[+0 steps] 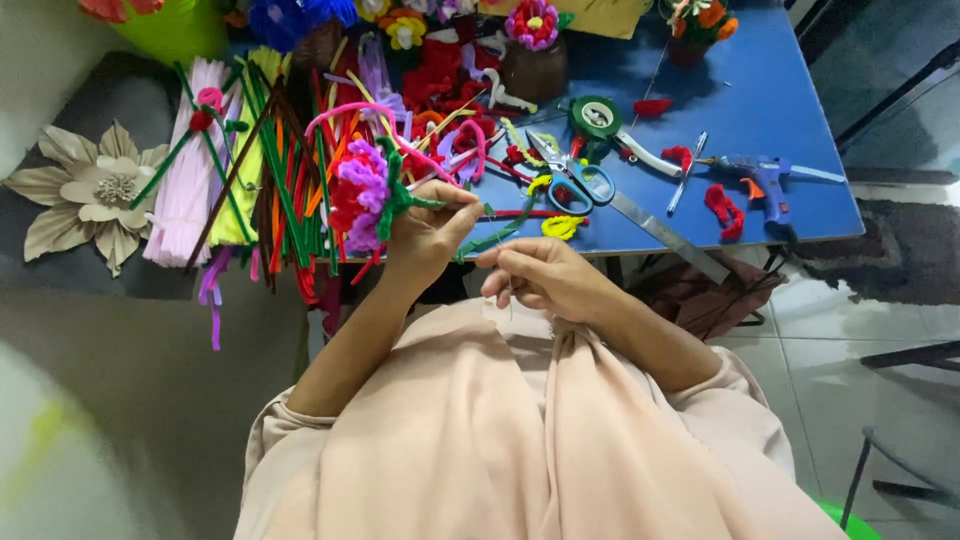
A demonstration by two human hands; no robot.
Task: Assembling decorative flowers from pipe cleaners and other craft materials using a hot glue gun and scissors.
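My left hand [428, 235] grips a pipe-cleaner flower [360, 195] with purple and red petals and a green collar, holding it at the base of the bloom. A green stem [497, 238] runs from that hand down to the right. My right hand [545, 277] is closed around the lower end of the stem, fingers curled, just in front of my lap. Both hands hover at the near edge of the blue table [800, 100]. My beige sleeves and clothing fill the lower part of the view.
A big bundle of coloured pipe cleaners [250, 170] lies left of the hands. On the table are blue-handled scissors [582, 182], a green tape roll [597, 117], a blue glue gun [765, 182], a metal ruler [665, 232] and flower pots [535, 50]. A cream paper flower [100, 190] sits far left.
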